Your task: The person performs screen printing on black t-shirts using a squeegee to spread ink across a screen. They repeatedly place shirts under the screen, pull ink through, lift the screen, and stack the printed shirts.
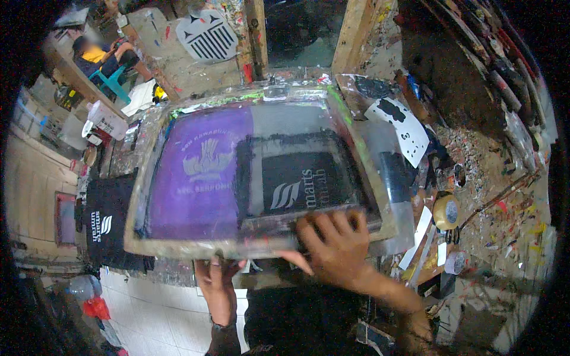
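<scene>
A wooden screen printing frame lies in front of me, its near edge blurred. Purple coating with an emblem and lettering covers the left of its mesh; the right side is grey around a dark window. Through that window show a white leaf-like logo and lettering. My left hand grips the near rail, thumb on top and the other fingers partly hidden below. My right hand is closed over the near rail further right, its bent fingers over the mesh edge and slightly smeared. A dark band runs along the mesh beside it.
Black printed fabric lies left of the frame. To the right are a tape roll, a white stencil sheet with dark blotches and paper strips. A white bucket stands far left, near a seated person.
</scene>
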Available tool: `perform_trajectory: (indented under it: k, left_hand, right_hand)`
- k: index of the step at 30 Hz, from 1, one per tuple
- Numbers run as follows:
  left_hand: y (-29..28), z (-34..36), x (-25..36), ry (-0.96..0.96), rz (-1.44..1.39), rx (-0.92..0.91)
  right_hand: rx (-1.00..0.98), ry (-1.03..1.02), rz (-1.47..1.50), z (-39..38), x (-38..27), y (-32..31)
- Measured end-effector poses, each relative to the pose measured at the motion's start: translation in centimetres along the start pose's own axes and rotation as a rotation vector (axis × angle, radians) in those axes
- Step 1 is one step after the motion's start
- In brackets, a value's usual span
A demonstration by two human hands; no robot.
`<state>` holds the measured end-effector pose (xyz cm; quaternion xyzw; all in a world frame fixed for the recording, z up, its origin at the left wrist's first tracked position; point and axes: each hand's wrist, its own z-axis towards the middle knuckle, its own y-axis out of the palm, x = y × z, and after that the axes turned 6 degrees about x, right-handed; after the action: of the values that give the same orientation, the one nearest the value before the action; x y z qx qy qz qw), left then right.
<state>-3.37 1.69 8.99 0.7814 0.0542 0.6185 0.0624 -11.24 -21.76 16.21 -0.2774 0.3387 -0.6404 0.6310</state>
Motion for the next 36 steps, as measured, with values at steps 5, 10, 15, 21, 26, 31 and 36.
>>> perform_trajectory:
  k: [5, 10, 15, 21, 26, 31, 36]
  left_hand:
    - [-1.3, -0.1, -2.9, -0.352, 0.287, 0.061]
    - [-5.2, 1.4, -7.7, -0.310, 0.431, -0.019]
    - [-4.5, 1.7, -6.2, -0.361, 0.492, -0.066]
    - [-4.7, 1.9, -7.2, -0.395, 0.467, -0.074]
    - [-8.9, 4.5, -12.6, -0.258, 0.617, -0.025]
    - [-7.1, 5.8, -11.5, -0.393, 0.816, -0.122]
    - [-4.8, 3.6, -10.5, -0.269, 0.360, -0.127]
  right_hand:
    - [-0.214, 0.162, 0.074, -7.4, -2.9, 4.5]
    - [-0.311, 0.180, 0.115, -9.8, -3.2, 6.3]
    - [-0.346, 0.157, 0.140, -9.3, -3.0, 6.3]
    - [-0.430, 0.073, 0.145, -8.9, -1.9, 5.5]
    - [-0.502, 0.209, 0.218, -1.0, 7.0, 0.7]
    - [0.080, 0.309, -0.003, 5.7, 30.3, 7.5]
    - [-0.365, 0.406, -0.191, 14.9, 44.2, 16.9]
